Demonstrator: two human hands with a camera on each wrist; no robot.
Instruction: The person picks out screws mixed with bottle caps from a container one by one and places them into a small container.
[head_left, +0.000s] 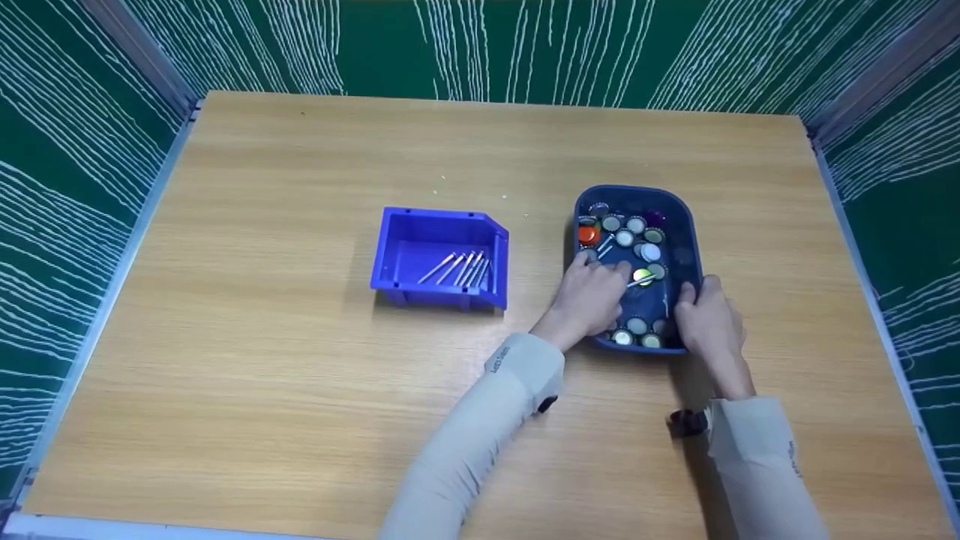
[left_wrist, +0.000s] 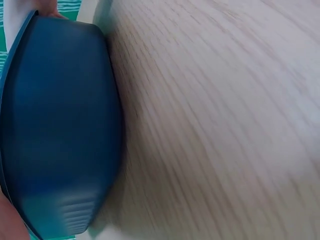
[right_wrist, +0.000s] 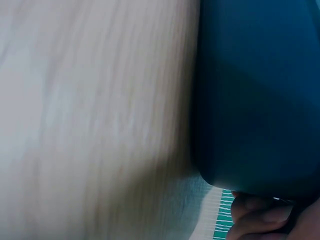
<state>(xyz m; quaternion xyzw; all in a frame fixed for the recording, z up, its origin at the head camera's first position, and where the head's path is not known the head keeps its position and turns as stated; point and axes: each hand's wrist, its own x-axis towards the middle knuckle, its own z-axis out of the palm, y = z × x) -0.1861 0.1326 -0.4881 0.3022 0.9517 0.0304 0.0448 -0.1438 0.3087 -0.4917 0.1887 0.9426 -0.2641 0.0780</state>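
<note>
My left hand (head_left: pixel 589 296) reaches over the near left part of a dark blue tub (head_left: pixel 637 193), its fingertips down among the contents. Whether those fingers pinch anything is hidden. Beside them a silver screw (head_left: pixel 642 281) lies across a yellow-green bottle cap (head_left: pixel 643 276). With my right hand (head_left: pixel 711 319) I grip the tub's right rim, thumb on the inner side; curled fingers (right_wrist: pixel 262 220) show beside the tub wall (right_wrist: pixel 260 115) in the right wrist view. Bottle caps (head_left: pixel 636 225) of several colours and a few screws (head_left: pixel 606 245) are spread over the tub floor.
Left of the tub stands a purple-blue open-front bin (head_left: pixel 431 216) with several silver screws (head_left: pixel 466 268) lying in it. Both containers are on a wooden table (head_left: pixel 262 360). Green panels with white streaks (head_left: pixel 382 52) surround its back and sides.
</note>
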